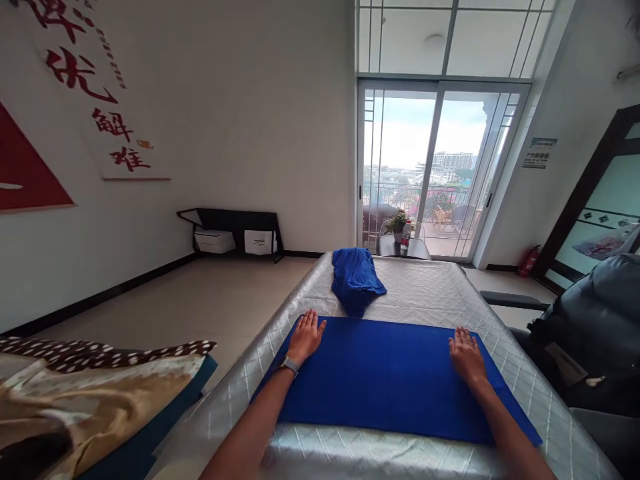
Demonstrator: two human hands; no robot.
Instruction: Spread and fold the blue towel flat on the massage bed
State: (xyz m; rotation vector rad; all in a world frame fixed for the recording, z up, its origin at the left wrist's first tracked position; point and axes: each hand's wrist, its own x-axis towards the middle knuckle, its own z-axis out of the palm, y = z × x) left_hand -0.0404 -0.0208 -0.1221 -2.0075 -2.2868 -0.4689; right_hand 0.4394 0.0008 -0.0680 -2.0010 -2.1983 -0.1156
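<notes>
A flat blue cloth (pixel 385 380) lies spread in a wide rectangle on the silver quilted table cover (pixel 420 287). On its far left corner rests my left hand (pixel 306 337), palm down with the fingers stretched out; a watch (pixel 290 365) is on that wrist. My right hand (pixel 467 353) lies flat near the far right corner, its fingers extended forward. Neither hand grips anything. Just beyond the cloth's far edge, a crumpled blue cloth (pixel 356 277) sits in a loose heap.
Left of the table is a patterned brown and cream blanket (pixel 115 393). A dark bag (pixel 595 320) stands at the right by a chair armrest (pixel 515 301). Past the far end, a bottle (pixel 405 235) and potted plant (pixel 398 223) stand on a small dark table (pixel 385 248).
</notes>
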